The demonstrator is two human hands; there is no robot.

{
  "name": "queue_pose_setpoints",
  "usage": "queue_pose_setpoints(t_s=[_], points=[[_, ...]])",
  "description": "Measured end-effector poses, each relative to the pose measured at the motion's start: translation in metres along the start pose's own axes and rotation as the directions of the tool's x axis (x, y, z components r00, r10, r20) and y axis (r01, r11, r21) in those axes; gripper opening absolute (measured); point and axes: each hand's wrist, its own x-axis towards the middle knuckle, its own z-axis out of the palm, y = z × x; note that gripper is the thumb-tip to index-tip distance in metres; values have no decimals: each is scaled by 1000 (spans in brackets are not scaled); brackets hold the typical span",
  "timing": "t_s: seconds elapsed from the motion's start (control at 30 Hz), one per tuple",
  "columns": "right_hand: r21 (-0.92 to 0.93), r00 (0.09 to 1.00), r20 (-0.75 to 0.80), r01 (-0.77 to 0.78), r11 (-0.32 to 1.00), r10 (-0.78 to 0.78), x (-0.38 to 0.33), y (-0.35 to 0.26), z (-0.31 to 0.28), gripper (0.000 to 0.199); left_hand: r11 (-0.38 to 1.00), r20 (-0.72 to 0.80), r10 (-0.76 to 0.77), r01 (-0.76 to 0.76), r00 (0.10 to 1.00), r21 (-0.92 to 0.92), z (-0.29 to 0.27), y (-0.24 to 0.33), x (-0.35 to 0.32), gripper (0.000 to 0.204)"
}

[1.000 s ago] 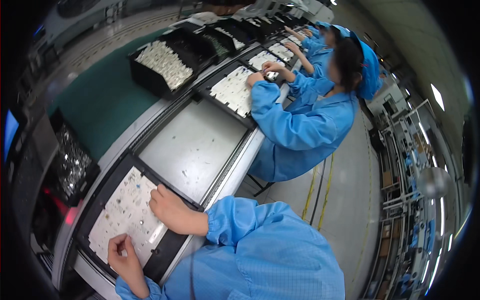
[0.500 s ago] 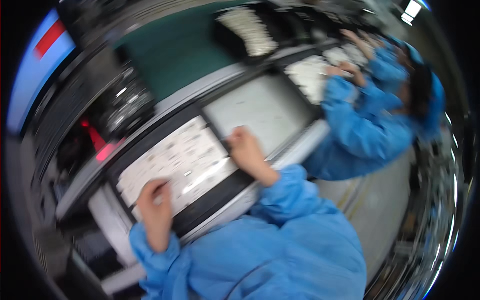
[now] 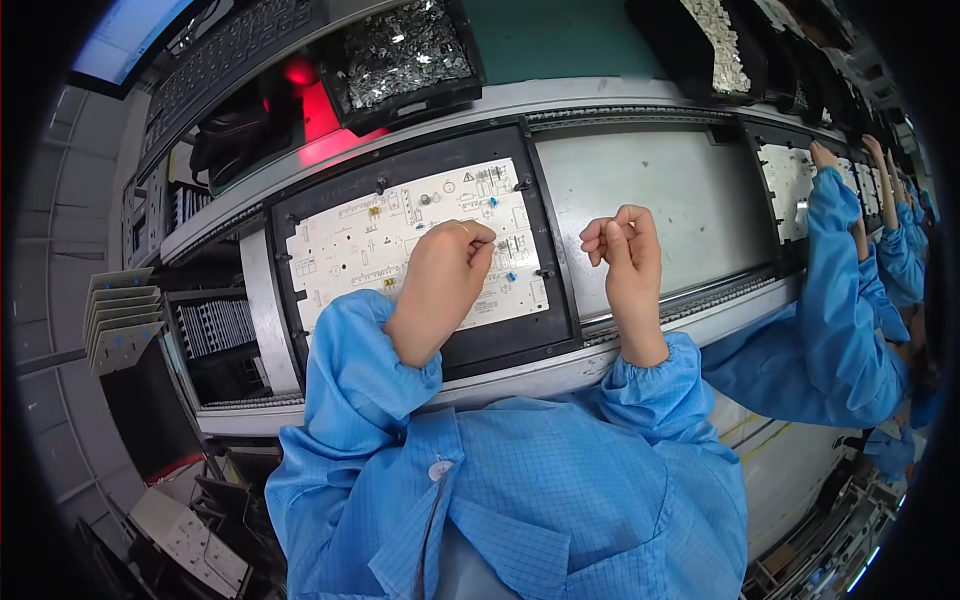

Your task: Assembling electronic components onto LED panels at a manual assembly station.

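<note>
A white printed circuit board [image 3: 335, 245] lies in a black carrier frame [image 3: 556, 290] on the line in front of me. Small yellow components [image 3: 375, 212] and blue components [image 3: 512, 277] stand on it. Over the board's right half, my left hand [image 3: 440, 285] is closed with its fingertips pinched together; anything between them is hidden. My right hand [image 3: 628, 270] hovers just right of the frame, above a pale metal plate [image 3: 680, 190]. Its fingers curl in toward the thumb, and I cannot make out whether something small is in them.
Behind the line sits a black bin heaped with small shiny metal parts [image 3: 405, 55], beside a red-lit patch [image 3: 320, 110]. A keyboard [image 3: 225, 60] and screen are far left. Stacked boards [image 3: 122, 315] stand left. At right, another person's blue sleeve [image 3: 830, 250] reaches over another board.
The view has turned and sharpened. My left hand has gone from the board's left end to its right half. My right hand has shifted off the board's edge to above the plate.
</note>
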Motion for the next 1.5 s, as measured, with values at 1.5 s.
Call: queue_pose_setpoints(t_s=[1.5], points=[[-711,990,87,-18,703,113,13,-38,63,29,893,-535,-417,440,735,-92,-139,-134,-168,34]])
